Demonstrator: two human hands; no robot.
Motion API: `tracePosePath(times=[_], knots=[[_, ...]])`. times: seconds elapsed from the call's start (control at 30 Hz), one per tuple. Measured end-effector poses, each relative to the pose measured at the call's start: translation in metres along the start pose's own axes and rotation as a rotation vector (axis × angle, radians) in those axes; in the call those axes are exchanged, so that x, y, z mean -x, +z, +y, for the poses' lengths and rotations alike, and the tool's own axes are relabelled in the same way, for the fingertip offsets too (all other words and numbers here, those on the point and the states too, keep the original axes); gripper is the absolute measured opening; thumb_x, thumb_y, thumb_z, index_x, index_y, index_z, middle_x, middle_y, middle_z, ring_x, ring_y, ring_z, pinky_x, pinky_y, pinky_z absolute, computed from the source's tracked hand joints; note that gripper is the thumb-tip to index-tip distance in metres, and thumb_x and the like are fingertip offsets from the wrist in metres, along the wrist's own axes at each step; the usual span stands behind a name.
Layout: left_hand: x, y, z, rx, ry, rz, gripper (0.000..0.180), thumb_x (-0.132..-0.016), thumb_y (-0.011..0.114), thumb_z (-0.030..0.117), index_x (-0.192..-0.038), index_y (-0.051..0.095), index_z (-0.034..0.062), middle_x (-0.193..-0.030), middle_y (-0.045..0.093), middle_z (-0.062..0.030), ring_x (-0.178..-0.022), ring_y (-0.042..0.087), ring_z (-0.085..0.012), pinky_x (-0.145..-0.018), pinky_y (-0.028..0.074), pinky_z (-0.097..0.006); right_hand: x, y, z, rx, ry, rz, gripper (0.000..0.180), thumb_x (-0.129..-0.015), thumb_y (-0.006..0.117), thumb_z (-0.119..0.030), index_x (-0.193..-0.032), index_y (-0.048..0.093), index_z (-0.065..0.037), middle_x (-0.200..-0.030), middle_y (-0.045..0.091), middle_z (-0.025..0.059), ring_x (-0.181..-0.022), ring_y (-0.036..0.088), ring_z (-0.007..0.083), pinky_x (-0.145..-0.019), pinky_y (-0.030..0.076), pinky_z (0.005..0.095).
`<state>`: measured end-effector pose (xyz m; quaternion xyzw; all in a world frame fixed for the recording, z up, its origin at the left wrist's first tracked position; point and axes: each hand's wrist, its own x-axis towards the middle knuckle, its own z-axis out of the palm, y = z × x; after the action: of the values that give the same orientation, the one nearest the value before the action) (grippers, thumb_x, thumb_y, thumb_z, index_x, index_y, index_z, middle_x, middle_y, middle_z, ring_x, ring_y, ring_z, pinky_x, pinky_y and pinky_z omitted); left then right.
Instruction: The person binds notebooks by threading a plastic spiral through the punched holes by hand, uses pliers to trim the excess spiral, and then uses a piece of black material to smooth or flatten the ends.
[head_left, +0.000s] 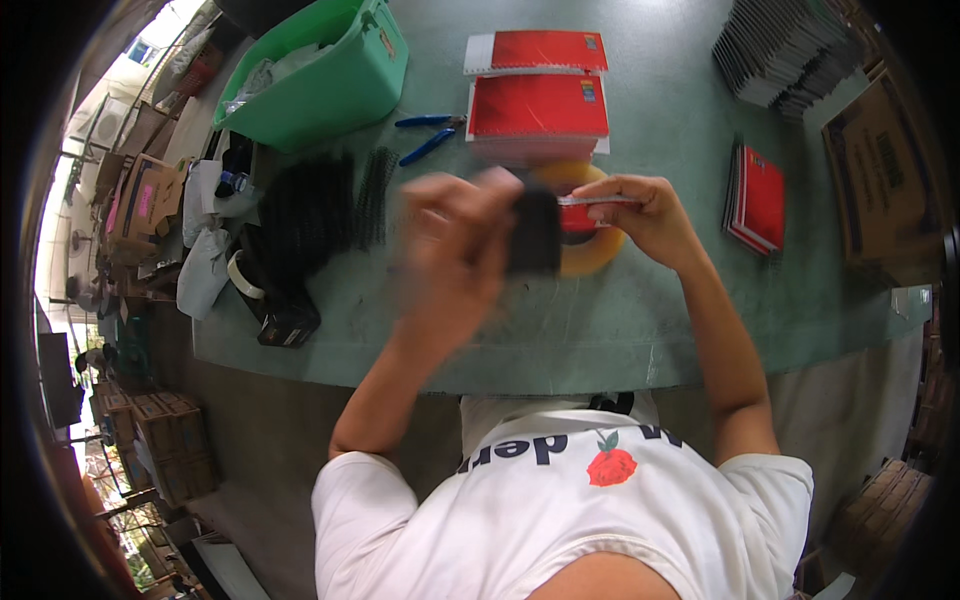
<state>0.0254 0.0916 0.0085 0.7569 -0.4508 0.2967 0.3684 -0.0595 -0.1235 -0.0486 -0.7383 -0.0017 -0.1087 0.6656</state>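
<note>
My right hand (650, 215) pinches a thin red-and-white booklet (585, 201) near its edge, thumb below and fingers above. Smeared by motion, my left hand (455, 235) has its fingers bent beside a dark, blurred thing (535, 232); whether it grips that thing I cannot make out. Under the right hand's fingers lies a yellow ring (603, 252), perhaps a roll of tape. Just beyond both hands sits a stack of red-covered sheets (537, 105), with another red piece (548, 50) with a white strip behind it.
Blue-handled pliers (428, 140) lie left of the stack, near a green bin (320, 85). Black wire coils (310, 210) are heaped at left. To the right are red notebooks (758, 200), a pile of spiral-bound books (785, 50) and a cardboard box (885, 180).
</note>
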Motion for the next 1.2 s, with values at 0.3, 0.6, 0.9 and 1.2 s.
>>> tracePosePath(times=[0.3,0.6,0.9,1.2], knots=[[-0.010,-0.001,0.016,0.385,-0.384,0.117,0.027,-0.074,0.069,0.001,-0.099,0.061,0.0038,-0.089,0.059,-0.0088,-0.080,0.061,-0.0211,-0.068,0.048,-0.029,0.002,0.000,-0.002,0.030,-0.010,0.039,0.020,-0.081,0.060,0.002,-0.100,0.066,-0.003,-0.097,0.067,0.0048,-0.086,0.063,0.0133,-0.074,0.051,0.0285],[0.000,-0.014,0.018,0.485,-0.247,-0.499,0.023,-0.076,0.067,0.007,-0.098,0.061,0.0005,-0.088,0.061,-0.0170,-0.080,0.061,-0.0328,-0.071,0.049,-0.036,0.013,0.028,-0.027,0.940,-0.317,0.013,0.014,-0.076,0.066,-0.015,-0.089,0.064,-0.011,-0.088,0.064,0.0023,-0.089,0.058,0.0215,-0.079,0.042,0.0343],[-0.023,-0.004,-0.058,0.380,-0.696,-0.901,0.023,-0.078,0.065,0.013,-0.098,0.065,0.0003,-0.079,0.065,-0.0146,-0.075,0.061,-0.0243,-0.072,0.047,-0.031,0.029,0.037,-0.009,0.816,-0.409,0.010,0.015,-0.070,0.071,-0.014,-0.083,0.063,-0.011,-0.082,0.062,-0.0007,-0.084,0.056,0.0212,-0.074,0.043,0.0341],[-0.051,-0.040,-0.029,0.145,-0.432,-0.347,0.023,-0.080,0.063,0.010,-0.103,0.064,0.0088,-0.080,0.061,-0.0114,-0.069,0.059,-0.0208,-0.062,0.046,-0.030,0.016,0.028,-0.017,0.738,-0.344,0.137,0.012,-0.076,0.067,-0.014,-0.087,0.067,-0.010,-0.082,0.065,0.0033,-0.076,0.058,0.0240,-0.071,0.046,0.0357]])
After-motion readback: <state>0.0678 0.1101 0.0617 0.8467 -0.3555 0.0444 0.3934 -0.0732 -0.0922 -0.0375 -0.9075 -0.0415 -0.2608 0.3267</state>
